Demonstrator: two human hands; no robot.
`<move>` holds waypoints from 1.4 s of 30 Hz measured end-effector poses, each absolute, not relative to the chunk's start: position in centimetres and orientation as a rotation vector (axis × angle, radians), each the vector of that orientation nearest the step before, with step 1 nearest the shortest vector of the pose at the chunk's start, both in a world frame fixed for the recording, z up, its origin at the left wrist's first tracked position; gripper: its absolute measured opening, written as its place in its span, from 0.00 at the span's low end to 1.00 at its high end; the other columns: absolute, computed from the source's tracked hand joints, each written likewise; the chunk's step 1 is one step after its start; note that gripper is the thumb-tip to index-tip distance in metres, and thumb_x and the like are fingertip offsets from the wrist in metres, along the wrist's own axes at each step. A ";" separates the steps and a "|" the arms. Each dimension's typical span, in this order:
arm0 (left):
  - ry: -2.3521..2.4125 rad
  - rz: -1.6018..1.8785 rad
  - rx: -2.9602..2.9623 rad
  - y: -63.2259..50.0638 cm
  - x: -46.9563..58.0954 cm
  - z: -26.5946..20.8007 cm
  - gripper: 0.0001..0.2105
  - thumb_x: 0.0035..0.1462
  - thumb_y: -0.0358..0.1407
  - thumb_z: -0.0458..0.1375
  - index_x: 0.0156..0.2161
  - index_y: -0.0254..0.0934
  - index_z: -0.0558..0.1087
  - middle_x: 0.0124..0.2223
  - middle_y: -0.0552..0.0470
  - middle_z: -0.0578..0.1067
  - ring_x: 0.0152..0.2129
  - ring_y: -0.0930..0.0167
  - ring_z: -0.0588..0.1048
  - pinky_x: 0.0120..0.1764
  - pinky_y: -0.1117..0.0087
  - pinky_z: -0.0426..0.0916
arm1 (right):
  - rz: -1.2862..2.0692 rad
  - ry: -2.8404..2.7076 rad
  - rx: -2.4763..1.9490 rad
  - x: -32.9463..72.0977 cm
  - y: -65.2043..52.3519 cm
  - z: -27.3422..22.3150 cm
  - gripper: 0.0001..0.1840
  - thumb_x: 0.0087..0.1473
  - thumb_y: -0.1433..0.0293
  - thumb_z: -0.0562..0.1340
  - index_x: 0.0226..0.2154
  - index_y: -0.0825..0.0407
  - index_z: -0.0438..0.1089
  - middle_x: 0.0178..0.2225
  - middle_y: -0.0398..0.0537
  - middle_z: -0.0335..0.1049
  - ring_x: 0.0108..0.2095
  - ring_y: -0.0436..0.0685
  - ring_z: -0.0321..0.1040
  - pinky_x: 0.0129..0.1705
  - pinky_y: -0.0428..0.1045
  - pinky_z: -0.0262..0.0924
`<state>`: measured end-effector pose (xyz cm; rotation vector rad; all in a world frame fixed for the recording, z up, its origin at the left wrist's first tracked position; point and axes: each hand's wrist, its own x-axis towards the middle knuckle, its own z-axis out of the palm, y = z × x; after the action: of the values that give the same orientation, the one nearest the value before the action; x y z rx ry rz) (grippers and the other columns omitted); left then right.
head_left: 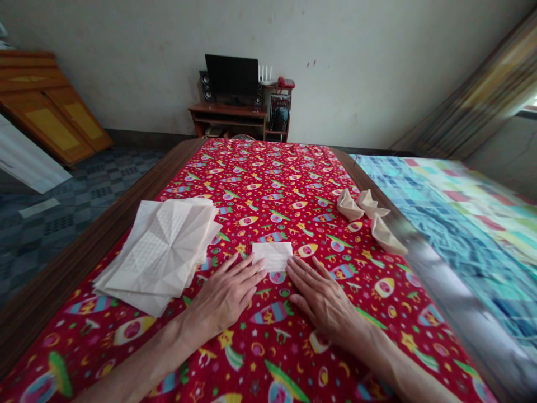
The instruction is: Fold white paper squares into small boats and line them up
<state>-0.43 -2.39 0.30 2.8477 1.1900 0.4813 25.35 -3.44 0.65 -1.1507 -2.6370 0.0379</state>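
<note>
A small folded sheet of white paper [272, 256] lies flat on the red patterned cloth in front of me. My left hand [230, 292] rests palm down, its fingers stretched out and the fingertips on the paper's left edge. On the other side, my right hand [321, 294] lies flat with fingers extended, its tips at the paper's right edge. Neither hand grips anything. To the left sits a stack of creased paper sheets [161, 246]. Several folded paper boats [388, 235] stand to the right.
The red cloth [268, 184] covers a long table with dark wooden edges [138, 184]. A bed [453, 224] adjoins its right side. Beyond the far end are a desk [229, 115] with a monitor [232, 77] and a red telephone [285, 83]. A wooden cabinet [54, 112] stands at left.
</note>
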 end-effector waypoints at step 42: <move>1.240 0.785 2.843 -2.3 -1.3 -0.4 0.16 0.61 0.25 0.48 0.52 0.33 0.70 0.60 0.45 0.65 0.57 0.66 0.64 0.57 0.62 0.64 | 0.633 -1.955 -1.575 24.3 1.1 0.2 0.13 0.51 0.63 0.60 0.21 0.52 0.65 0.18 0.38 0.62 0.20 0.48 0.59 0.23 0.43 0.47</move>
<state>-1.26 -2.31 -0.44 2.8432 1.2399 0.7853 24.32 1.05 0.18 -1.5751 -1.9555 0.6331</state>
